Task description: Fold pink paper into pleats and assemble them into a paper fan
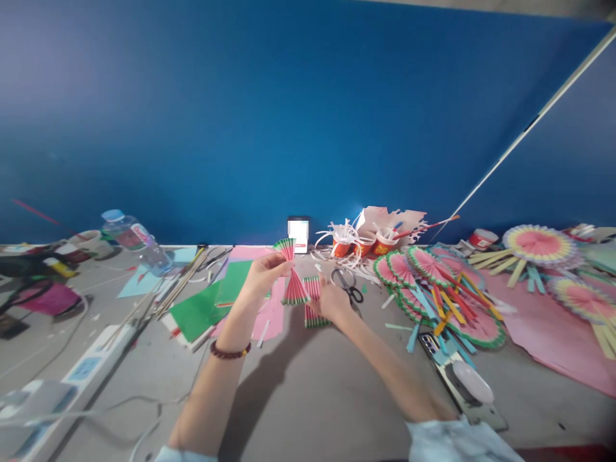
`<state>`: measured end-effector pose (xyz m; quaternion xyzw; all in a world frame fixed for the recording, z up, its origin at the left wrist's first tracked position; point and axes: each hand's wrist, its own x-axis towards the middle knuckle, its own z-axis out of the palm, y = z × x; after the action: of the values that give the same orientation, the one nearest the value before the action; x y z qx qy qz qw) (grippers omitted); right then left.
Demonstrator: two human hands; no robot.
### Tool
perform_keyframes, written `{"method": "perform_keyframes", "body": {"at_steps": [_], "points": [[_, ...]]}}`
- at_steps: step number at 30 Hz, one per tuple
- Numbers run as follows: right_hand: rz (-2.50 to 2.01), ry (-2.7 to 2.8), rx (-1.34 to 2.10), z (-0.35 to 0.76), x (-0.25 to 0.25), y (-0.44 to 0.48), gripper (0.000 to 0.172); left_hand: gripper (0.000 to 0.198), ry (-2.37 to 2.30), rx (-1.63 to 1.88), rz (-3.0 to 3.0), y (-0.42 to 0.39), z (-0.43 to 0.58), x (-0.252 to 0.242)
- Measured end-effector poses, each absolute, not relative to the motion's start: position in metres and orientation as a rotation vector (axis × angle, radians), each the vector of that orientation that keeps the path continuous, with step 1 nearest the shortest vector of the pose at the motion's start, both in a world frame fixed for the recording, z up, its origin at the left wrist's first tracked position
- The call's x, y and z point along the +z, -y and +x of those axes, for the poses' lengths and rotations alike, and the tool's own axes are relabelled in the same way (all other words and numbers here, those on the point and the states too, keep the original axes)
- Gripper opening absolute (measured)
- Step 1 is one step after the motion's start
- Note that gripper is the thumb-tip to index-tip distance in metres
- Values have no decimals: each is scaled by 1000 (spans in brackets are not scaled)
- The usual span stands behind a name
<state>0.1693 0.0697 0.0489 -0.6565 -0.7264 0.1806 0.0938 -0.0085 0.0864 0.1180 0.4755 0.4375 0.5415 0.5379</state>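
A pink pleated paper fan piece (294,290) with green edges is pinched at its middle by my left hand (264,274), so that both ends flare out. My right hand (335,301) has its fingers closed at a second pleated paper piece (314,317), striped pink and green, low over the table. Part of that second piece is hidden by the fingers. Black scissors (355,294) rest just beyond my right hand. Left of my left hand are green paper sheets (199,312), and pink paper (270,316) lies under and beside it.
Finished pink paper fans (428,282) with colored strips are heaped at right, near a phone (436,350). Cups (385,244) of paper strips stand by the blue wall, near a lit screen (298,235). At left are a plastic bottle (137,240), thin sticks (180,282) and a power strip (91,369).
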Motion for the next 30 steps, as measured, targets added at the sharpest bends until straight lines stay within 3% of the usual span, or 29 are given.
{"method": "perform_keyframes", "body": {"at_steps": [8,17,22,27,30], "points": [[-1849,2195,595,161,31,-70,70,32,-1084,1241,1089,-90,-9,117],[-1517,2015,852,186,49,-88,23,31,-1101,1203,1026,-92,-8,106],[-1242,1708,1141,203,67,-90,22,30,-1047,1186,977,-92,-4,104],[-1256,1576,1209,210,88,-82,48,28,-944,1143,856,-90,5,103],[-1277,1556,1140,209,93,-77,55,26,-860,1132,803,-86,12,106]]}}
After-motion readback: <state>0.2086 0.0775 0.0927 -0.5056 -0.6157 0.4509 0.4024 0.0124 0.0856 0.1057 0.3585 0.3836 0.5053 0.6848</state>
